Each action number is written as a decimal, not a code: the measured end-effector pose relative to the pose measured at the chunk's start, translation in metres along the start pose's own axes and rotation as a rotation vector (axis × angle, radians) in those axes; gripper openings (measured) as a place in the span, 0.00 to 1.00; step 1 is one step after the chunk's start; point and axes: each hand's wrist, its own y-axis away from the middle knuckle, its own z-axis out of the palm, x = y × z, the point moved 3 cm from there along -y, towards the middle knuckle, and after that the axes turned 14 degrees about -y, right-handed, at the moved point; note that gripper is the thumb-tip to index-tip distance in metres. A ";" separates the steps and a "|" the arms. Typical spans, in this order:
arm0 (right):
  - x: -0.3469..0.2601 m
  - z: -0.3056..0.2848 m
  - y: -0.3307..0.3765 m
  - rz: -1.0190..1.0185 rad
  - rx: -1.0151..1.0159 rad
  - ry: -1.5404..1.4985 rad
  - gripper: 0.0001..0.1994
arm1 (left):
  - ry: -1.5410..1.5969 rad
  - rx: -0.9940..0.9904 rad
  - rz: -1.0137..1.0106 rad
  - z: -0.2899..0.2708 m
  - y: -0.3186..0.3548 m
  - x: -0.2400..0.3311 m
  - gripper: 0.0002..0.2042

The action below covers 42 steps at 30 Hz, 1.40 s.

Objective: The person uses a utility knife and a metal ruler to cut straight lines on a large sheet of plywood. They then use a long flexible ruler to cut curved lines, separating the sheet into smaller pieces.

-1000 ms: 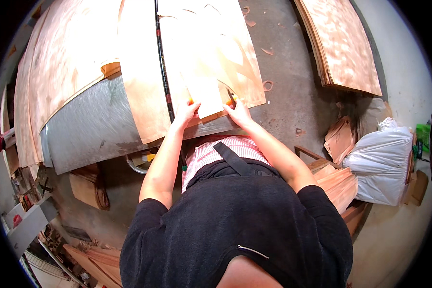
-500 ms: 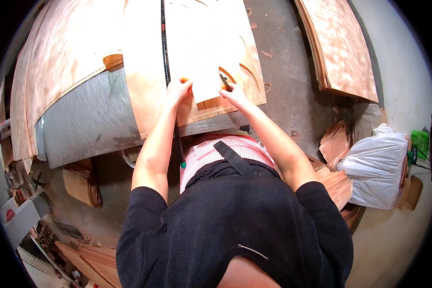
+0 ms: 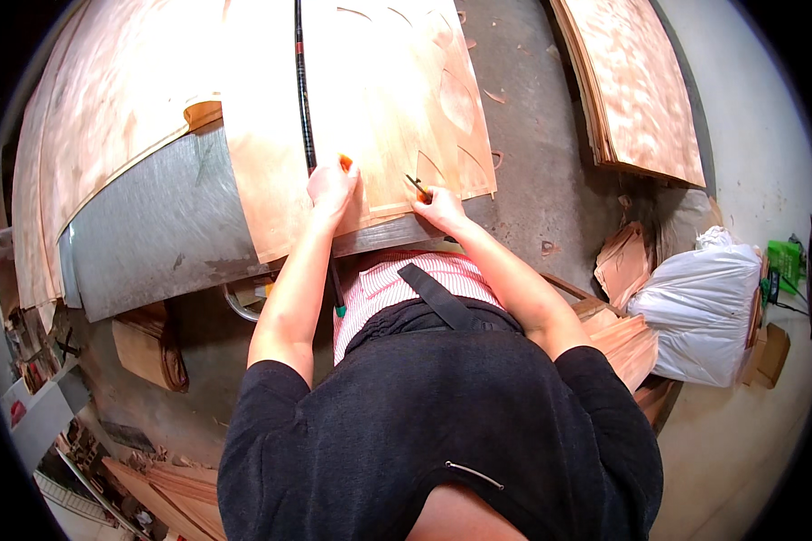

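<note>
A pale wood veneer sheet [image 3: 271, 212] lies on the metal-topped table, with curved cut lines and pointed leaf shapes along its right part. My left hand [image 3: 332, 187] is closed at its front part, beside a long dark rod [image 3: 304, 108] that runs lengthwise over the sheet. A small orange thing [image 3: 346, 162] shows at its fingertips; its kind is unclear. At the sheet's front edge, my right hand [image 3: 441, 209] grips a slim dark pointed tool [image 3: 414, 184] with an orange part. The tool's tip points away to the left, next to a pointed cut.
More veneer sheets [image 3: 126, 117] overhang the bare metal tabletop [image 3: 158, 225] on the left. Another veneer stack [image 3: 636, 86] stands at the far right. A stuffed white bag [image 3: 705, 302] and loose veneer pieces [image 3: 624, 261] are at my right. Offcuts [image 3: 167, 491] lie at the lower left.
The bright pale rectangular piece between my hands no longer shows; cut veneer is visible there. My right hand has moved nearer to me with the tool, and my left hand slightly nearer.
</note>
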 end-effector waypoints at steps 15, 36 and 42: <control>-0.004 -0.005 0.006 -0.014 0.047 -0.013 0.17 | -0.397 0.054 0.607 0.011 0.018 0.003 0.25; -0.013 -0.010 0.010 0.004 0.036 0.090 0.17 | -0.402 0.104 0.544 0.021 0.034 0.002 0.30; -0.019 -0.011 0.013 -0.017 0.072 0.144 0.16 | -0.191 0.219 0.592 0.013 0.025 0.004 0.23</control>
